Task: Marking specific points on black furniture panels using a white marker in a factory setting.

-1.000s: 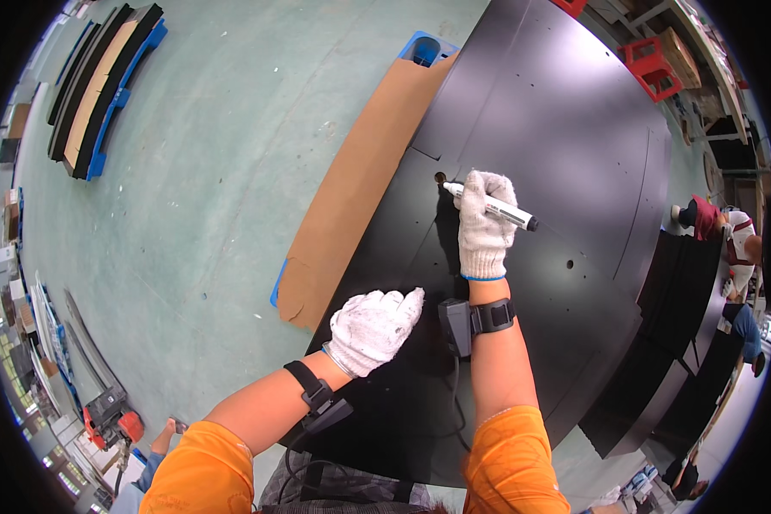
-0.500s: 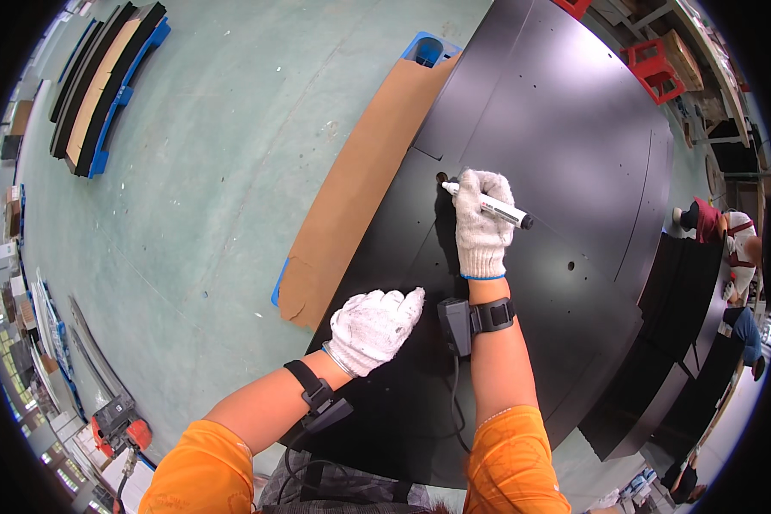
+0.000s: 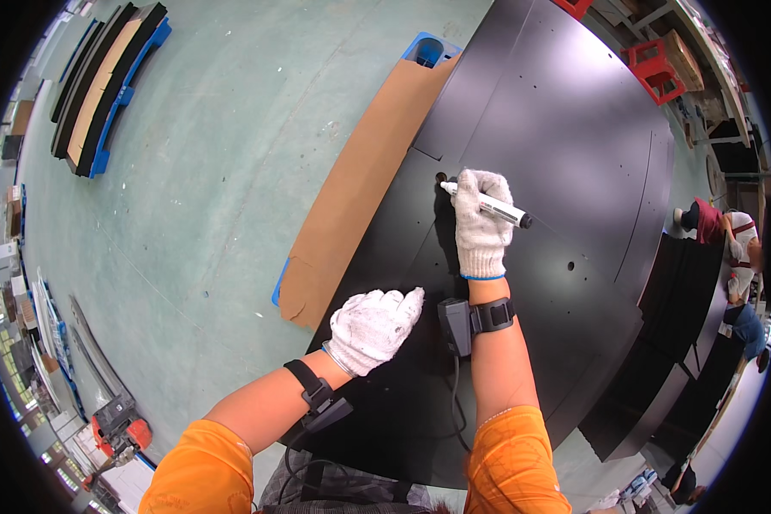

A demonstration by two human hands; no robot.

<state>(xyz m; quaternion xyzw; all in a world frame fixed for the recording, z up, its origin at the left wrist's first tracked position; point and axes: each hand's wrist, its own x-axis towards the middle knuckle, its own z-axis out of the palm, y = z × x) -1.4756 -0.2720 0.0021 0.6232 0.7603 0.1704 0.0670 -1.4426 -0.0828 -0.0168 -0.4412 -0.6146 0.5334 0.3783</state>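
My right hand [image 3: 483, 224], in a white knit glove, grips a white marker pen [image 3: 503, 210] with a black end. Its pale tip points left, at the edge of a small round hole [image 3: 441, 177] in a large black panel [image 3: 565, 180]. Whether the tip touches the panel is hard to tell. My left hand [image 3: 373, 331], gloved too, rests near the panel's left edge with its fingers curled in, and nothing shows in it. Both wrists carry black strapped devices with cables.
Brown cardboard [image 3: 360, 188] on a blue pallet [image 3: 430, 50] lies along the panel's left side. Another loaded pallet [image 3: 103, 94] stands far left. Black panels are stacked [image 3: 677, 308] at the right, near another person [image 3: 737, 248]. Red stools [image 3: 655, 68] stand at the upper right.
The marker has shifted very slightly left, with my right hand almost still. My left hand has not moved. The person at the right and the red-and-black equipment at lower left have shifted a little.
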